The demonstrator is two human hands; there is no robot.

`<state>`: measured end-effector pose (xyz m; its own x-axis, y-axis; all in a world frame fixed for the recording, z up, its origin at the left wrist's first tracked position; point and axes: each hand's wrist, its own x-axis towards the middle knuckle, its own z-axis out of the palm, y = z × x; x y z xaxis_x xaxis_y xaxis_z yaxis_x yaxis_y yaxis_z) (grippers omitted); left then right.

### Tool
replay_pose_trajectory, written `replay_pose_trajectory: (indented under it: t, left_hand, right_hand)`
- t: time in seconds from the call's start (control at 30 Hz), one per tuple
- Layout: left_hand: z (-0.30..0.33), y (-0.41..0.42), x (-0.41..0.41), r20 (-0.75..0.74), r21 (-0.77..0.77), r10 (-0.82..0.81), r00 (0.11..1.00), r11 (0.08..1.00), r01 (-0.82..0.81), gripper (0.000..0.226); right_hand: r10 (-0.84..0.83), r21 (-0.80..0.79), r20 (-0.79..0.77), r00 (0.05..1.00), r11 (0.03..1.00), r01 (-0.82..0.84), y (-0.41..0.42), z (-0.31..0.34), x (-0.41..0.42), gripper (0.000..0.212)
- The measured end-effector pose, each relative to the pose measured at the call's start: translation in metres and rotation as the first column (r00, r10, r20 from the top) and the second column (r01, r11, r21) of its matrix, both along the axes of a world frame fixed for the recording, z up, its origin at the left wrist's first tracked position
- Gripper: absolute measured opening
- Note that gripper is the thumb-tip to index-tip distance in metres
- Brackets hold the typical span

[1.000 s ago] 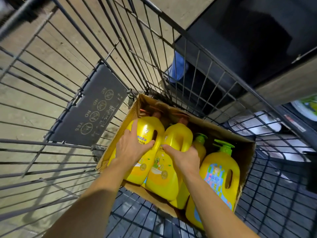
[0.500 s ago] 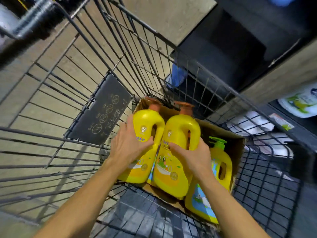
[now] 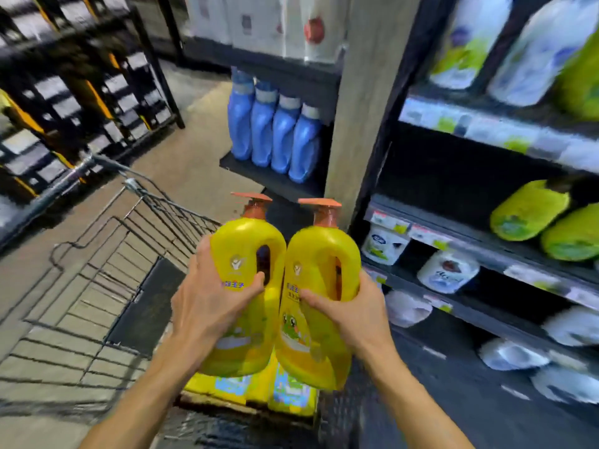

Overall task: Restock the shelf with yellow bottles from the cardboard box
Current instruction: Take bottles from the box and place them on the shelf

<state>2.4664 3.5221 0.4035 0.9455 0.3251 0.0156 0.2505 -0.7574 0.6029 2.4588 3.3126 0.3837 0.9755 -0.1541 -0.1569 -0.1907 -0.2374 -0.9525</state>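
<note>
I hold two yellow bottles with orange pump caps upright, side by side, above the cart. My left hand (image 3: pixel 212 307) grips the left yellow bottle (image 3: pixel 241 241) around its body. My right hand (image 3: pixel 351 311) grips the right yellow bottle (image 3: pixel 316 251) near its handle. Below them, more yellow bottles (image 3: pixel 233 385) lie in the cardboard box (image 3: pixel 207 400), mostly hidden by my hands and the lifted bottles. The dark shelf unit (image 3: pixel 453 241) stands to the right.
The wire shopping cart (image 3: pixel 107 251) surrounds the box at lower left. Blue bottles (image 3: pixel 274 134) stand on a small end shelf ahead. Green bottles (image 3: pixel 531 210) and white tubs (image 3: pixel 447 270) fill the right-hand shelves. Another dark rack (image 3: pixel 74 92) is across the aisle.
Both hands have lifted the two yellow bottles up out of the box, and my view has swung up from the cart toward the shelves.
</note>
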Motion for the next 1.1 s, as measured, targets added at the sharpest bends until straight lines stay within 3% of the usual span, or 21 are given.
replay_pose_trajectory:
  t: [0.2,0.47,0.7,1.1]
  left_hand:
    - [0.054,-0.115,-0.037,0.140,-0.060,-0.028,0.990,0.997,0.037,0.091]
    - [0.056,-0.185,-0.042,0.211,-0.108,-0.033,0.977,0.993,0.057,0.098]
    - [0.024,-0.187,0.008,0.307,-0.107,-0.081,0.948,0.987,0.119,0.093]
    - [-0.081,-0.212,0.109,0.466,-0.197,-0.050,0.883,0.967,0.159,0.105]
  right_hand:
    - [-0.045,0.003,0.183,0.982,0.999,0.045,-0.113,0.060,-0.038,0.054]
    - [-0.062,-0.033,0.277,0.959,0.997,0.074,-0.182,0.080,-0.047,0.054]
    - [-0.057,0.000,0.345,0.937,0.998,0.061,-0.189,0.045,0.000,0.051]
    - [-0.021,0.082,0.445,0.895,0.996,-0.018,-0.216,-0.060,0.109,0.049]
